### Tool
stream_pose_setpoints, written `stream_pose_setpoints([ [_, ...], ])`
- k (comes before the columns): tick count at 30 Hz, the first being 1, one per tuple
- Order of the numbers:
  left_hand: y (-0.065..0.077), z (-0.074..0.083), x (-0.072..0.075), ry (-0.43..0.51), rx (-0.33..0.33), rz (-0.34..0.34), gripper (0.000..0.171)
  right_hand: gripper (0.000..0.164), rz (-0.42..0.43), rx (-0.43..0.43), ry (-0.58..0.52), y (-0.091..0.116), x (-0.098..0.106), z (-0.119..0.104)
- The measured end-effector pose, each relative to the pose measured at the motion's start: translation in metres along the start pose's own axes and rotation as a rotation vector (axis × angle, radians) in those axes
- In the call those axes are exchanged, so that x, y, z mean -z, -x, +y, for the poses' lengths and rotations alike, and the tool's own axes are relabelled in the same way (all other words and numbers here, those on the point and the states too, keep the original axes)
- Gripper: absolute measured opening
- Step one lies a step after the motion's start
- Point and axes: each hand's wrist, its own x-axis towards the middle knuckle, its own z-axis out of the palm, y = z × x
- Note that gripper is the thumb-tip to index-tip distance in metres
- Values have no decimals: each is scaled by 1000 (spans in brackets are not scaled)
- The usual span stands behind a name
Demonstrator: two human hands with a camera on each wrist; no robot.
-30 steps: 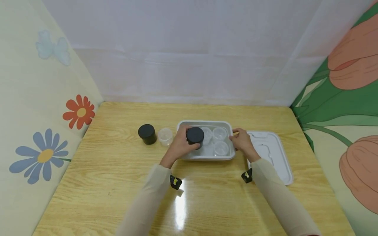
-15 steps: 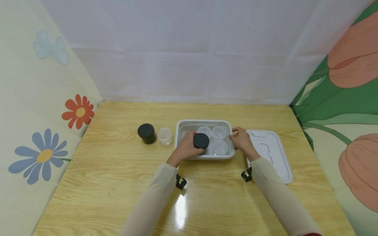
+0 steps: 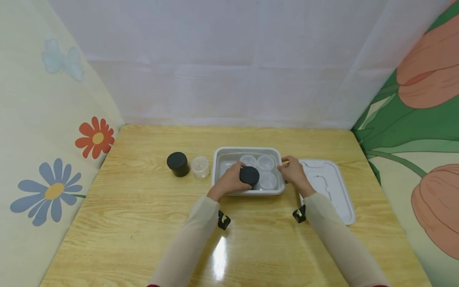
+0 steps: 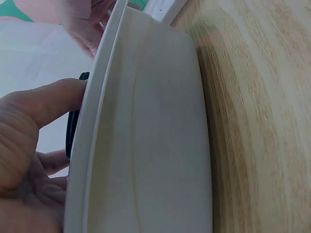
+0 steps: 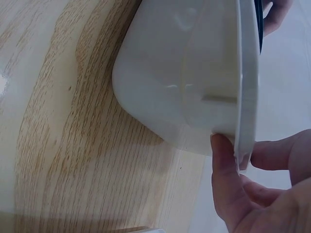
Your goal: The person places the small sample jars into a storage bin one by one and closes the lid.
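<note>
My left hand (image 3: pixel 231 180) grips a black-lidded round jar (image 3: pixel 249 175) by its sides, low inside a white rectangular bin (image 3: pixel 219 189). Three clear plastic cups stand in the bin too, one of them a cup (image 3: pixel 267 180) right beside the jar. At the bin's right end my right hand (image 3: pixel 292 170) pinches the rim between thumb and fingers, which the right wrist view shows closely. In the left wrist view the bin's wall (image 4: pixel 160 126) hides most of the jar; only a dark edge of its lid shows past the thumb.
Left of the bin stand a second black jar (image 3: pixel 178 164) and a clear cup (image 3: pixel 200 166). A white lid (image 3: pixel 331 187) lies flat on the wooden table (image 3: pixel 143 231) at the right, partly under the right forearm. A white cloth wall rises behind the table.
My left hand has carried the black jar rightward and toward me, lower into the bin's front, next to the clear cups. The right hand keeps its hold on the rim.
</note>
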Motion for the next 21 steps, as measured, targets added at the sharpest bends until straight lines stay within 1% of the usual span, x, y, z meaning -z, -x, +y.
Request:
stream_pose_setpoints([
  [11,-5,-1,-2,5,54,-51,67,40,10,3,4,-1,-1,1],
  [14,-5,0,-1,11,67,-59,68,40,9,1,5,-2,-1,1],
  [19,-4,0,0,33,107,-82,70,39,14,9,6,-2,-2,2],
  [21,-4,-1,-1,28,111,-90,69,40,14,9,8,-2,-2,2],
])
